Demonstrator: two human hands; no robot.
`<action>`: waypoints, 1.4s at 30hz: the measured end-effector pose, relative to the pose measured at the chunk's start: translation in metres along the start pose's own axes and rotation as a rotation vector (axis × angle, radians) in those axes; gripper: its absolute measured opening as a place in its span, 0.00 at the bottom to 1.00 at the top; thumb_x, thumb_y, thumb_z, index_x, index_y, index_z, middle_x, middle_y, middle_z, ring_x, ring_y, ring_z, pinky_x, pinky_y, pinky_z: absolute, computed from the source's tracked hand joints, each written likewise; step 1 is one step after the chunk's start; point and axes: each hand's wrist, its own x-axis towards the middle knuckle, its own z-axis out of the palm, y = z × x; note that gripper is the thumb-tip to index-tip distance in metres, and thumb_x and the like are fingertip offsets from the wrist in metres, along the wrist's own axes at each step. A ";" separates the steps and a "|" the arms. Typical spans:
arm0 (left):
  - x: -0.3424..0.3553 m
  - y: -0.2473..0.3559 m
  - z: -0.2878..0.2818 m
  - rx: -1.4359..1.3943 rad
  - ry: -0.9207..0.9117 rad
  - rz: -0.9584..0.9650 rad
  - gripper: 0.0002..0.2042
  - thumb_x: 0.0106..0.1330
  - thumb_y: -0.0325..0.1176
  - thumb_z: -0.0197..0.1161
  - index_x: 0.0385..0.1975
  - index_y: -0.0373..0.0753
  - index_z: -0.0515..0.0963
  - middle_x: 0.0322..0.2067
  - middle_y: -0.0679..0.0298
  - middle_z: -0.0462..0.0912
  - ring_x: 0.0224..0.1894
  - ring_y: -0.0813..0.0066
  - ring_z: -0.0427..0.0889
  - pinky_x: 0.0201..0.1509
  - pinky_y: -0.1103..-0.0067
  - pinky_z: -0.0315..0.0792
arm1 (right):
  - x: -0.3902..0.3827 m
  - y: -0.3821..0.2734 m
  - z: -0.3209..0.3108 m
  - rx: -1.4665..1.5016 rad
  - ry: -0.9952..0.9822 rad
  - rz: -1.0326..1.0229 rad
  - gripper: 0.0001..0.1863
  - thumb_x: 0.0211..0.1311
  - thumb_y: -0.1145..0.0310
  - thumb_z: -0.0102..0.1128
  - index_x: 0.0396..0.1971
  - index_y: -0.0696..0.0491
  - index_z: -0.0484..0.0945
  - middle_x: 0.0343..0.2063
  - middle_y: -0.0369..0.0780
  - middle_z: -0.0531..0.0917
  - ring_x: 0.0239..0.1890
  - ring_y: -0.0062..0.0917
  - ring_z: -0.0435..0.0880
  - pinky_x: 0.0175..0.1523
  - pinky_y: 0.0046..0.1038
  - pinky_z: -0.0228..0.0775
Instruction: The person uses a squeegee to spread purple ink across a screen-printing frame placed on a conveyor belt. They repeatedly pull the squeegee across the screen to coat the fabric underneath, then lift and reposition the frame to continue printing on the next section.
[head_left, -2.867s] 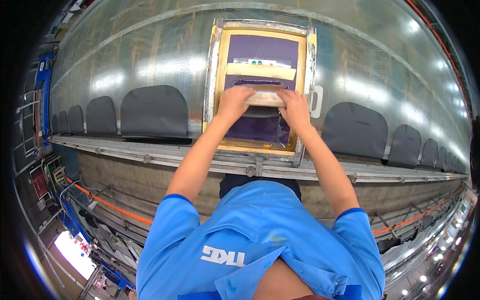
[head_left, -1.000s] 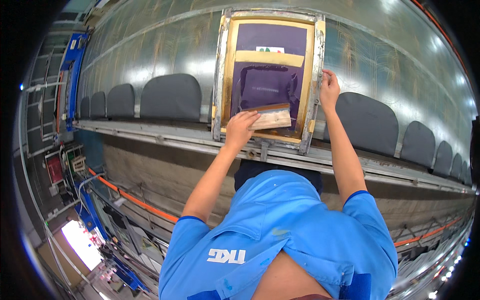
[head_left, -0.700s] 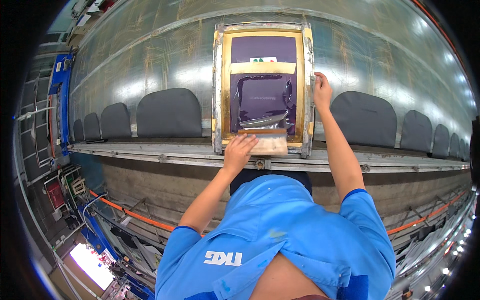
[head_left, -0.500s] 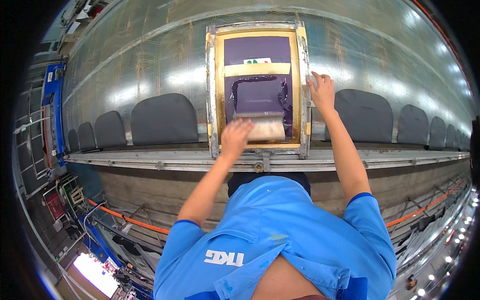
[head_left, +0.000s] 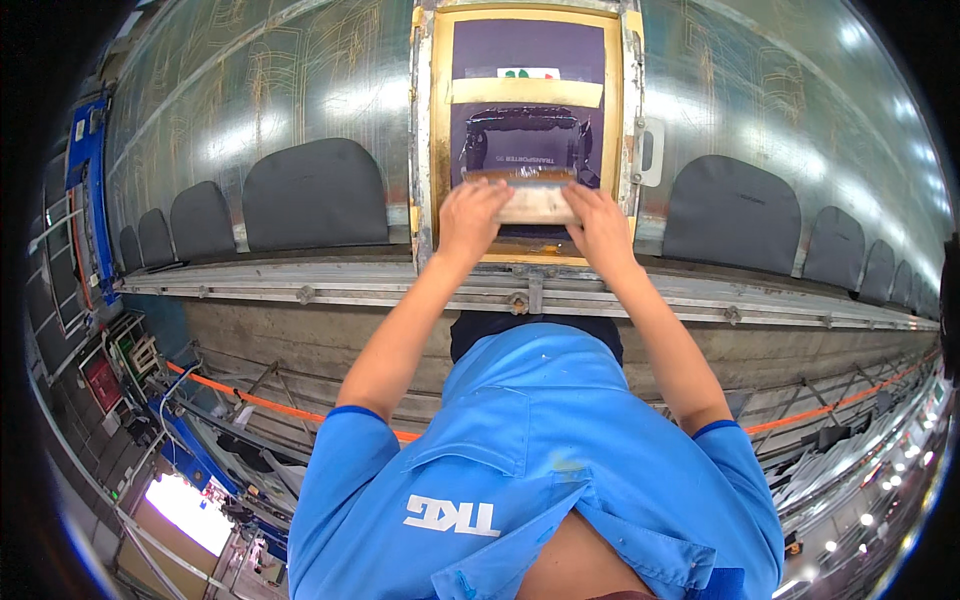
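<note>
A screen printing frame (head_left: 424,130) lies flat on the long table before me, its purple mesh (head_left: 530,45) edged with yellow tape. Dark ink rings a rectangular area at the middle of the mesh. Across the near part of the mesh rests a squeegee (head_left: 537,206) with a pale wooden handle. My left hand (head_left: 472,215) is closed on its left end, and my right hand (head_left: 603,225) grips its right end. A strip of yellowish tape (head_left: 527,93) crosses the mesh beyond the ink.
Dark grey rounded panels (head_left: 315,195) lie in a row on the glossy table, left of the frame, with more grey panels (head_left: 733,212) on the right. A metal rail (head_left: 380,290) runs along the near table edge. A white handle (head_left: 651,152) sticks out from the frame's right side.
My right hand has left the frame's right side and taken hold of the squeegee's right end. My left hand stays at the left end. The whole view has shifted, so the frame sits higher.
</note>
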 end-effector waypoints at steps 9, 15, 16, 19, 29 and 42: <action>0.096 -0.024 -0.022 -0.110 0.068 -0.015 0.20 0.52 0.21 0.67 0.45 0.48 0.87 0.47 0.65 0.88 0.49 0.62 0.85 0.54 0.69 0.80 | 0.085 0.026 -0.021 -0.024 0.193 -0.089 0.26 0.49 0.75 0.69 0.53 0.52 0.82 0.54 0.40 0.84 0.55 0.40 0.80 0.60 0.40 0.72; 0.028 -0.011 0.000 0.010 0.000 -0.019 0.23 0.49 0.19 0.67 0.46 0.49 0.87 0.50 0.67 0.88 0.52 0.63 0.85 0.56 0.68 0.78 | 0.023 0.010 0.013 0.077 0.140 -0.011 0.24 0.49 0.77 0.68 0.51 0.53 0.83 0.54 0.39 0.84 0.54 0.39 0.79 0.60 0.41 0.72; 0.008 -0.005 0.002 0.021 0.027 0.008 0.24 0.48 0.18 0.66 0.46 0.49 0.87 0.50 0.68 0.87 0.53 0.64 0.85 0.57 0.68 0.77 | 0.005 0.005 0.016 0.060 0.145 -0.024 0.24 0.49 0.77 0.67 0.50 0.53 0.83 0.54 0.39 0.84 0.54 0.39 0.79 0.60 0.41 0.72; -0.006 0.003 -0.001 -0.025 -0.040 -0.030 0.21 0.50 0.20 0.67 0.45 0.48 0.87 0.50 0.67 0.88 0.55 0.63 0.84 0.63 0.65 0.75 | -0.008 -0.012 0.001 0.107 0.060 0.070 0.24 0.48 0.78 0.67 0.50 0.53 0.83 0.54 0.38 0.84 0.52 0.38 0.79 0.59 0.41 0.72; 0.114 -0.017 -0.017 -0.077 0.015 -0.053 0.19 0.52 0.20 0.64 0.43 0.45 0.88 0.45 0.64 0.89 0.48 0.63 0.87 0.54 0.68 0.79 | 0.093 0.043 -0.011 0.123 0.209 -0.012 0.25 0.49 0.76 0.68 0.52 0.52 0.84 0.53 0.41 0.85 0.53 0.42 0.81 0.60 0.39 0.74; -0.020 0.007 0.009 -0.111 0.064 0.065 0.19 0.50 0.23 0.66 0.44 0.42 0.85 0.49 0.61 0.86 0.55 0.60 0.83 0.60 0.65 0.75 | 0.038 0.117 -0.029 0.689 0.430 0.386 0.18 0.69 0.65 0.64 0.54 0.55 0.84 0.39 0.41 0.89 0.43 0.24 0.86 0.52 0.29 0.76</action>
